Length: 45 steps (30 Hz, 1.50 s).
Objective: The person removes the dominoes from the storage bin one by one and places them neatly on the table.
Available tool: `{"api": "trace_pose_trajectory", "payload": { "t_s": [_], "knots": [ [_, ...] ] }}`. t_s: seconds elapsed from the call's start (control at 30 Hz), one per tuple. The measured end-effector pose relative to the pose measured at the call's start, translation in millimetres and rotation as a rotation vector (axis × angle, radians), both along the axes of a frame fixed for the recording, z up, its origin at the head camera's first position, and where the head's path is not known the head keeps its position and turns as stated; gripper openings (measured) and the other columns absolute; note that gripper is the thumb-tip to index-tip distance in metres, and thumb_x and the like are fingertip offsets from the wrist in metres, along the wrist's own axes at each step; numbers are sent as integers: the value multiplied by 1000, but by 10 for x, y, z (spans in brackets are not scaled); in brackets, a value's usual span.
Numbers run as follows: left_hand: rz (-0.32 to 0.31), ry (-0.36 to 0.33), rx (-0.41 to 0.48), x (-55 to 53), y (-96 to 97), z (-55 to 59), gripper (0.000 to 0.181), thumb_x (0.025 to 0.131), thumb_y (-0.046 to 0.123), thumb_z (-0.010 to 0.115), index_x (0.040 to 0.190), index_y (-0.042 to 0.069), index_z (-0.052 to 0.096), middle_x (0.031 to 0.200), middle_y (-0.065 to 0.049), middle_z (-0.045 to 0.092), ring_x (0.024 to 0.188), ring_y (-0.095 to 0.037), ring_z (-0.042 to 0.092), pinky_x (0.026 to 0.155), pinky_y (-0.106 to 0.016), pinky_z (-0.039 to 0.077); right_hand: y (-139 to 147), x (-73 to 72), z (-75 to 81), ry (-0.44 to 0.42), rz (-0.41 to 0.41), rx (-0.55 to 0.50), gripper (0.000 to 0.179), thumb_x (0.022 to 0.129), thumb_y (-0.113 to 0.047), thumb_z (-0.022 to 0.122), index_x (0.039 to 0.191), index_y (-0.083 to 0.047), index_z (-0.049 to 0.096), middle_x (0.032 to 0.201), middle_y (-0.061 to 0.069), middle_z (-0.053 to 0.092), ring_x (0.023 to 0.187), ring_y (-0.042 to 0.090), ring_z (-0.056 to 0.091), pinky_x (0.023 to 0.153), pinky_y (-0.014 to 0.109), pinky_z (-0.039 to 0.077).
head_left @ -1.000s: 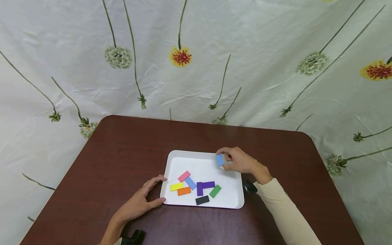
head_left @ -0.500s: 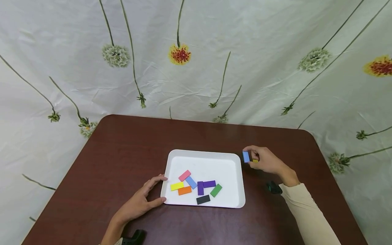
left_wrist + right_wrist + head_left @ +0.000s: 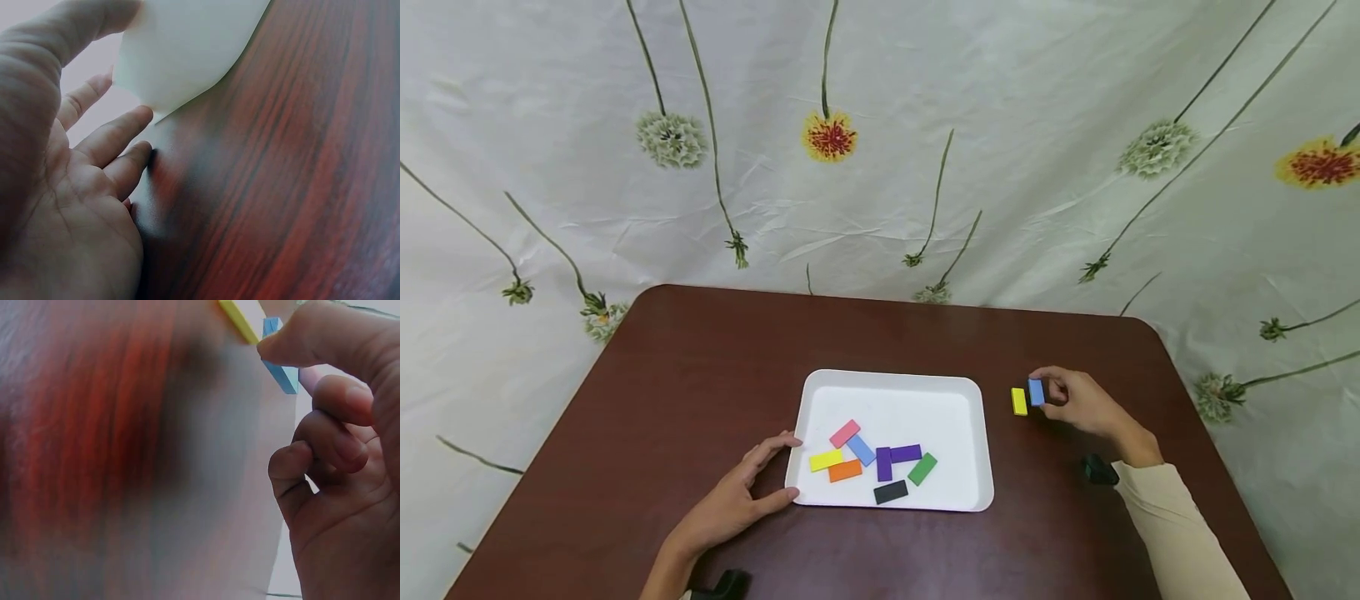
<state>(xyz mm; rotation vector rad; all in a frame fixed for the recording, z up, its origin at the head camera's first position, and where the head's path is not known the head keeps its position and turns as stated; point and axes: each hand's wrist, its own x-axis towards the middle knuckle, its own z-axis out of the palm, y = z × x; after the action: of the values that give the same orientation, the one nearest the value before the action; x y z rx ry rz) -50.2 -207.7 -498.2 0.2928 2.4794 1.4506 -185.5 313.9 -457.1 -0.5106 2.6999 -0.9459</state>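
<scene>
Right of the white tray (image 3: 925, 404), my right hand (image 3: 1086, 407) pinches a blue rectangular block (image 3: 1036, 392) between thumb and fingertips. The other fingers are curled in toward the palm in the right wrist view. Just left of this block lies a yellow block (image 3: 1018, 402) on the table, a narrow gap between them; the right wrist view also has the blue block (image 3: 284, 375) near the yellow one (image 3: 240, 319). My left hand (image 3: 726, 504) touches the tray's left side with thumb and index finger spread apart, its fingers fairly straight in the left wrist view.
In the tray lie several coloured blocks: pink (image 3: 845, 432), blue (image 3: 861, 451), yellow (image 3: 826, 460), orange (image 3: 846, 471), two purple (image 3: 883, 464), green (image 3: 922, 469) and black (image 3: 891, 492). A brown wooden table (image 3: 737, 350) carries everything; a flower-printed cloth (image 3: 1037, 150) hangs behind it.
My right hand has carried the blue block from over the tray's upper right corner rightward, past the yellow block to its right side. The left hand stays at the tray.
</scene>
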Motion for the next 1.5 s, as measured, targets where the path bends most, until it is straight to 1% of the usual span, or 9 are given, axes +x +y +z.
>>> {"api": "trace_pose_trajectory", "payload": {
  "t_s": [0.07,0.13,0.27,0.43,0.57,0.83,1.03,1.27,1.5],
  "knots": [
    [2,-7,23,1,-3,-1,59,89,39,77,140,31,49,155,7,40,148,-1,23,107,-7,23,21,1,-32,-13,-14,3,44,85,5,72,126,5,58,71,-4,35,66,10,40,61,25,35],
    [-2,4,26,0,-2,-3,59,89,38,76,141,30,49,154,6,40,147,1,23,106,-6,22,45,2,-69,-31,-23,4,44,85,5,72,126,5,58,70,-3,35,65,10,39,60,25,35],
    [1,5,16,-2,6,5,59,89,40,76,140,32,49,156,5,39,146,2,25,109,-12,26,81,7,-136,-52,-28,-1,44,85,5,71,126,5,57,70,-3,34,64,10,39,60,26,35],
    [4,-2,15,4,8,19,59,88,42,76,140,33,49,156,3,39,142,8,24,111,-16,28,98,28,-183,-58,-31,-32,44,84,7,71,126,6,57,70,-3,34,63,10,39,58,25,34],
    [5,-5,17,4,7,19,59,88,41,76,140,33,49,156,3,39,142,6,25,111,-15,28,103,36,-206,-56,-33,-56,45,84,8,71,126,8,57,70,-3,34,63,9,39,57,25,34],
    [1,-2,24,-3,5,13,60,89,40,76,141,32,48,155,4,40,145,-2,26,110,-12,26,83,39,-222,-58,-42,-37,45,84,7,70,126,6,57,70,-3,34,63,10,40,57,24,35],
    [-1,-4,27,-1,4,13,60,88,41,76,141,32,48,155,3,40,143,2,26,110,-12,27,97,36,-239,-52,-42,-41,46,84,6,71,127,5,56,70,-3,34,64,10,41,58,25,36],
    [-5,-8,25,-1,3,8,60,89,40,76,141,33,48,156,3,39,145,-1,26,110,-13,28,133,36,-217,-28,-33,-65,54,83,6,73,132,1,50,71,-3,34,62,7,38,60,26,34],
    [-8,-11,43,-6,-2,6,60,89,39,76,142,32,47,157,1,37,143,5,24,109,-11,26,5,39,-97,-21,-27,-78,39,85,2,73,122,-2,61,72,-4,34,67,9,40,63,26,36]
  ]
}}
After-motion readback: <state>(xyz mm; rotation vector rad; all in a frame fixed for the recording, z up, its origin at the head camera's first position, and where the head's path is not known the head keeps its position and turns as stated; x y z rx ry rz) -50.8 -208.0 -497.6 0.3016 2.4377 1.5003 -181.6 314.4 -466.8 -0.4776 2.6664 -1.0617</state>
